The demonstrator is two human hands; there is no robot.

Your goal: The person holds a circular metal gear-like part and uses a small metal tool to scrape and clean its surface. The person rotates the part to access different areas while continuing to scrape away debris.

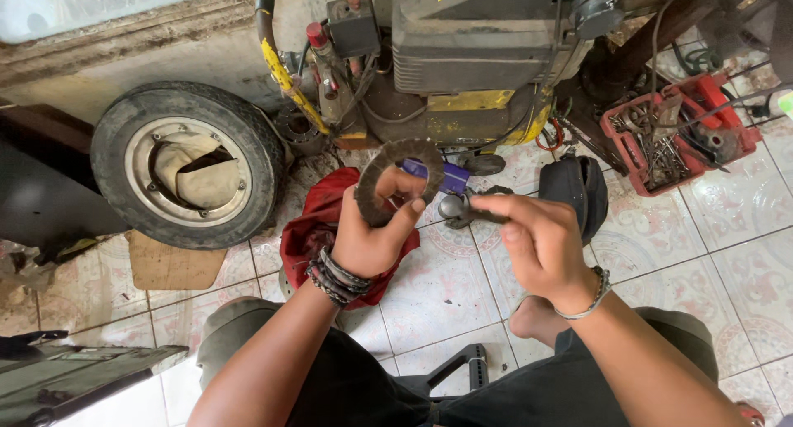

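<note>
Two bare forearms are rising from dark-clothed knees at the bottom of the view, each wrist banded: several dark braided bracelets (334, 277) on the left, one thin beaded bracelet (588, 295) on the right. Between the knees a black metal bracket (462, 367) is lying on the patterned white floor tiles (446, 299), and one bare foot (535, 318) is resting just right of it.

Far left, a dark flat panel (66, 379) is lying low, and above it one small wheel (188, 164) with a worn rubber tyre and a pale steel rim is lying flat, a cloth tucked in its hub. A piece of brown cardboard (169, 266) is sitting just below it.

The left hand (376, 233) is grasping one flat friction ring (395, 179), rough, brownish-grey and circular, thumb hooked through its opening, holding it upright above a crumpled red rag (318, 220). The right hand (537, 241) is pinching a small rounded grey metal part (456, 206) between fingertips, just beside the ring's right edge; its exact shape is hard to tell.

Behind the hands, a grimy yellow-and-grey air compressor (462, 59) is standing with a yellow-taped hose (285, 76). A black rounded bag (576, 192) is sitting right of it, then one red plastic crate (681, 130) filled with loose steel tools.
</note>
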